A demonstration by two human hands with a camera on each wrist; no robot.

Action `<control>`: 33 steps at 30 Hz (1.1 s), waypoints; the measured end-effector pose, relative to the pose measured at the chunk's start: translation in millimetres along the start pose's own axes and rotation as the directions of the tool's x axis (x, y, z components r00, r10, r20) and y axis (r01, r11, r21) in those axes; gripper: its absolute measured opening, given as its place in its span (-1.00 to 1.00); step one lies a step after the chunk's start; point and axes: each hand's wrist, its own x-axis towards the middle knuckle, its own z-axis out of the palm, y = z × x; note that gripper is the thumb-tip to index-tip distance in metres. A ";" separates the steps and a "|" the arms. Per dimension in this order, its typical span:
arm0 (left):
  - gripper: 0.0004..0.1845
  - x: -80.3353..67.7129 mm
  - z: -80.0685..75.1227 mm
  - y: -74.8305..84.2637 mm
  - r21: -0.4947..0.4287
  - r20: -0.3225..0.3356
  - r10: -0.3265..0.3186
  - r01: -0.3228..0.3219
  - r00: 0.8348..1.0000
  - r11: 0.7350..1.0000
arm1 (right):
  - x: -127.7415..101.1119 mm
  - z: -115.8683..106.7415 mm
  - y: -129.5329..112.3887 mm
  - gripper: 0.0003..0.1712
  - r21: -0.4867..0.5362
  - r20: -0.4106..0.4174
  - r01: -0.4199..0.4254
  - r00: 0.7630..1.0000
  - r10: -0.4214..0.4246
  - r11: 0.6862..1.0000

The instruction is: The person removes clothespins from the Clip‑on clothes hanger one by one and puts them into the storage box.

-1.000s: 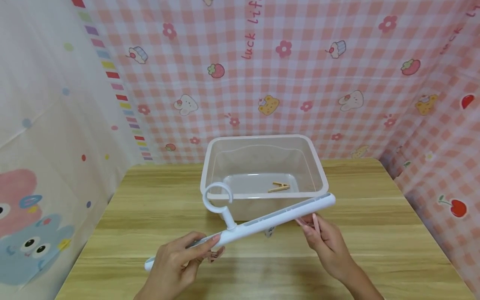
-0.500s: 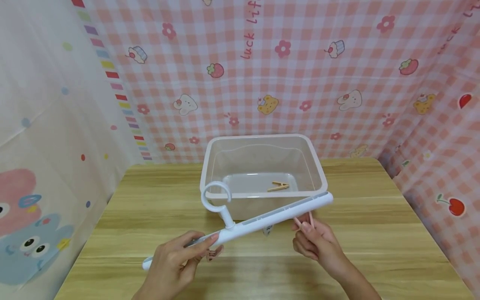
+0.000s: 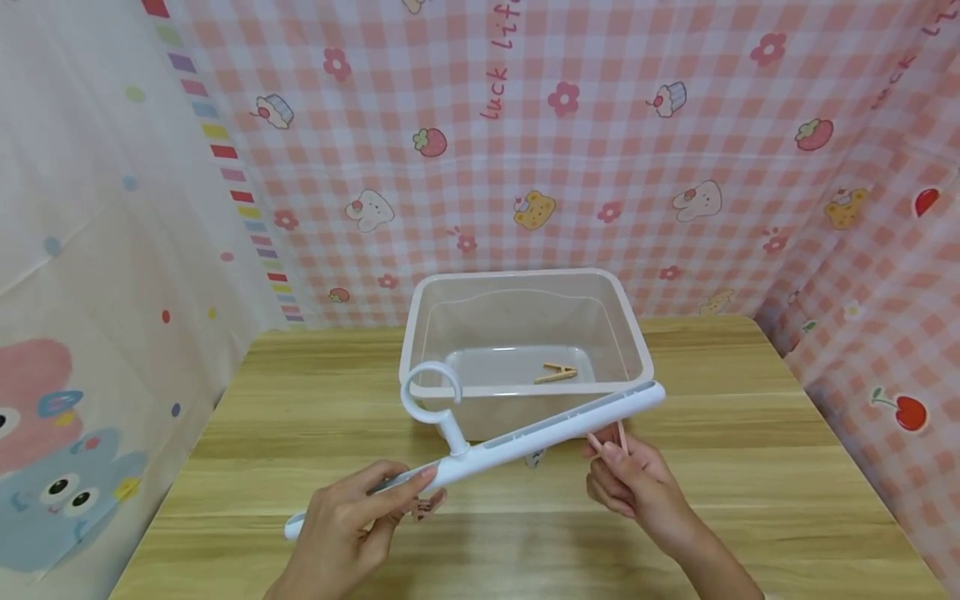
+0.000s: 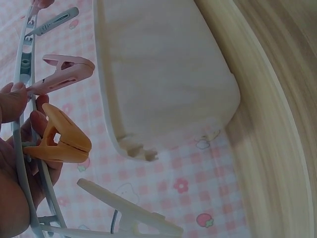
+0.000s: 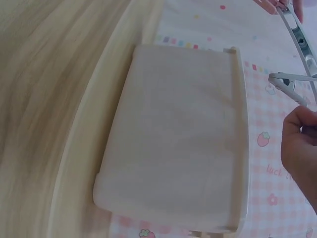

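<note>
A white clip hanger (image 3: 547,433) with a round hook (image 3: 412,404) is held aslant above the table, its right end higher. My left hand (image 3: 348,517) grips its bar left of the hook. At the underside of the right end, my right hand (image 3: 637,483) pinches a pink clothespin (image 3: 622,436) between thumb and fingers. In the left wrist view, a pink clothespin (image 4: 64,74), an orange one (image 4: 62,141), a grey one (image 4: 57,21) and a cream one (image 4: 131,208) stick out from the bar. The right wrist view has a grey clothespin (image 5: 287,87) above my right hand.
Behind the hanger stands a translucent white plastic bin (image 3: 525,390), with a tan clothespin (image 3: 557,373) lying on its floor. The wooden table (image 3: 247,433) ends at a pink checked cloth (image 3: 480,167) at the back, with patterned cloth on both sides.
My right hand has shifted slightly left, with its fingers more curled below the clothespin, whose arms sit further left. The left hand and hanger are almost still.
</note>
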 end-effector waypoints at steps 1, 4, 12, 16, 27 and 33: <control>-0.29 -0.2 0.0 0.0 0.000 0.000 -0.002 0.002 1.000 1.000 | -0.3 0.6 0.0 -0.36 -0.060 -0.021 0.009 1.000 -0.010 0.998; -0.29 -0.6 0.6 -0.2 0.001 -0.002 -0.001 0.001 1.000 1.000 | -1.2 3.1 -0.6 -0.37 -0.251 -0.093 0.021 0.995 -0.046 0.968; -0.30 -0.5 2.1 -1.6 -0.001 -0.015 0.020 -0.020 1.000 1.000 | -1.3 10.6 -1.7 -0.48 -0.541 -0.247 -0.021 0.960 -0.135 0.840; -0.27 -0.9 1.3 -1.5 -0.001 -0.003 0.004 -0.004 1.000 1.000 | -0.8 13.1 -1.3 -0.64 -0.689 -0.277 -0.030 0.934 -0.224 0.724; -0.24 -1.6 1.1 -0.7 -0.022 0.019 -0.025 0.025 1.000 0.999 | -0.2 8.1 0.1 -0.80 -0.945 -0.143 -0.010 0.911 -0.387 0.326; -0.29 -1.0 1.0 -0.5 -0.029 0.031 -0.025 0.026 0.999 0.999 | 1.5 4.9 -0.6 -0.51 -0.988 -0.056 0.016 0.888 -0.457 0.152</control>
